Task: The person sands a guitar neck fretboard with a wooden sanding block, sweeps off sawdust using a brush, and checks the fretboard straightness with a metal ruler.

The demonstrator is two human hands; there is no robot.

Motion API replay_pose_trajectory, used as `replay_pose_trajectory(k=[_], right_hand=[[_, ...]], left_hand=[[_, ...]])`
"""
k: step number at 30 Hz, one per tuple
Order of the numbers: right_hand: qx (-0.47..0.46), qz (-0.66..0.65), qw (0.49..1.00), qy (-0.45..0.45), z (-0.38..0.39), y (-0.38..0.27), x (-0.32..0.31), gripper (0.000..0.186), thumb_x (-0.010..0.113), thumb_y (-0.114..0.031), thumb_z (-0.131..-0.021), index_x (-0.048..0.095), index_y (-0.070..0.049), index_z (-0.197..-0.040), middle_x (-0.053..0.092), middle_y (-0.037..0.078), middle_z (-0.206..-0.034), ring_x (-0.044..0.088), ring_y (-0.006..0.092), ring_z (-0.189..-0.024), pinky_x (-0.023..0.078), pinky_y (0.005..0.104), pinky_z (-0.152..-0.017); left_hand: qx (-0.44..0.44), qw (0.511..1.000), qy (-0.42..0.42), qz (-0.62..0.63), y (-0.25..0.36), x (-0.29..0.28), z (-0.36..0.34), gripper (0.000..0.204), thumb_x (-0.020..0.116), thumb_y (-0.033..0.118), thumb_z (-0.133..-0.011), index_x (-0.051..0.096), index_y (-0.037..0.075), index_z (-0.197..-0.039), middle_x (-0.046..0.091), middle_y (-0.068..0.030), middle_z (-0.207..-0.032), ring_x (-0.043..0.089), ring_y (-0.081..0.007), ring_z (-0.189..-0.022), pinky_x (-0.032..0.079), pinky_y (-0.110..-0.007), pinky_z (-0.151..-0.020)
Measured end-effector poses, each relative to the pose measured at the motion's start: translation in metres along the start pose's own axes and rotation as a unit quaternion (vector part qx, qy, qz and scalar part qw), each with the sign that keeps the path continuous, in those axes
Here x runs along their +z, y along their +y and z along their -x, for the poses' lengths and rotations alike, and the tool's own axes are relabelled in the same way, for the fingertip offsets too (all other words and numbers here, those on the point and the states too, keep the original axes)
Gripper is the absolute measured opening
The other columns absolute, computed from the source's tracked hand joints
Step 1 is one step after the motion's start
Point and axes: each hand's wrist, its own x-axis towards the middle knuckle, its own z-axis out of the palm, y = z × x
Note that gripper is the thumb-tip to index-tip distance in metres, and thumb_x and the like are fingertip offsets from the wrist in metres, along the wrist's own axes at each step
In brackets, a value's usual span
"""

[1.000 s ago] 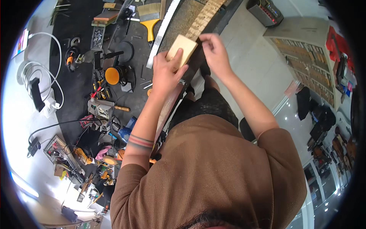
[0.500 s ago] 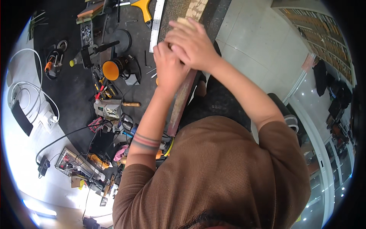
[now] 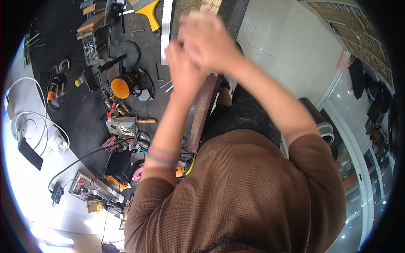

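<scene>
My right hand (image 3: 211, 42) and my left hand (image 3: 185, 67) are pressed together over the bench's edge, both smeared by motion. The right lies across the left, fingers bent over toward the far side. The left is curled below it. Whatever they grip is hidden beneath them. Just beyond my fingers shows a pale, patchy wooden strip (image 3: 211, 5). Toward me from my hands runs a worn reddish-brown bar (image 3: 203, 111) along the bench's edge. Left of my hands lies a steel ruler (image 3: 166, 36).
On the dark workbench (image 3: 145, 44) are a yellow-handled scraper (image 3: 148, 14), a black mug with an orange inside (image 3: 121, 86), a hex key (image 3: 157, 72) and a wooden-handled tool (image 3: 146, 121). A white cable (image 3: 44, 97) loops at far left. Tiled floor (image 3: 274, 46) lies to the right.
My two hands have shifted slightly up and left together and are now more blurred. The view has moved a little, so the bench things appear displaced. The hands stay together.
</scene>
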Motion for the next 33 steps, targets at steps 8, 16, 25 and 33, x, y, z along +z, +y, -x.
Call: replay_pose_trajectory(k=[8,16,25,33], right_hand=[[-0.009,0.001,0.999,0.038,-0.081,0.115,-0.049,0.029,0.055,-0.026,-0.107,0.074,-0.005,-0.109,0.075,0.014,-0.130,0.059,0.0361,-0.144,0.032,0.0602,-0.127],[0.013,0.035,0.999,0.029,0.002,-0.001,0.003,0.017,0.070,-0.027,-0.091,0.078,-0.018,-0.103,0.077,0.005,-0.128,0.067,0.0273,-0.135,0.043,0.0591,-0.120],[0.005,-0.002,0.998,0.058,-0.084,0.127,-0.058,0.026,0.057,-0.024,-0.102,0.072,-0.003,-0.108,0.073,0.017,-0.122,0.061,0.0415,-0.135,0.035,0.0609,-0.122],[0.068,-0.012,0.998,-0.012,0.012,-0.025,0.003,0.021,0.069,-0.028,-0.093,0.076,-0.019,-0.111,0.076,0.005,-0.132,0.060,0.0244,-0.151,0.030,0.0605,-0.134]], left_hand=[[0.032,0.999,-0.006,0.021,0.011,0.047,-0.130,0.028,0.070,0.019,-0.098,0.073,-0.006,-0.111,0.063,-0.0299,-0.116,0.057,-0.0491,-0.109,0.048,-0.058,-0.100],[0.004,1.000,-0.016,0.021,-0.005,0.008,0.002,0.051,0.079,0.015,-0.089,0.069,-0.005,-0.135,0.064,-0.0252,-0.117,0.055,-0.0456,-0.110,0.045,-0.056,-0.099],[0.018,0.999,0.040,0.003,0.034,0.055,-0.167,0.034,0.080,0.021,-0.091,0.074,-0.007,-0.110,0.064,-0.0297,-0.113,0.060,-0.0495,-0.107,0.050,-0.056,-0.094],[-0.053,0.998,-0.031,0.023,-0.001,-0.001,0.012,0.040,0.076,0.018,-0.094,0.074,-0.004,-0.128,0.064,-0.0276,-0.109,0.058,-0.0472,-0.102,0.048,-0.057,-0.092]])
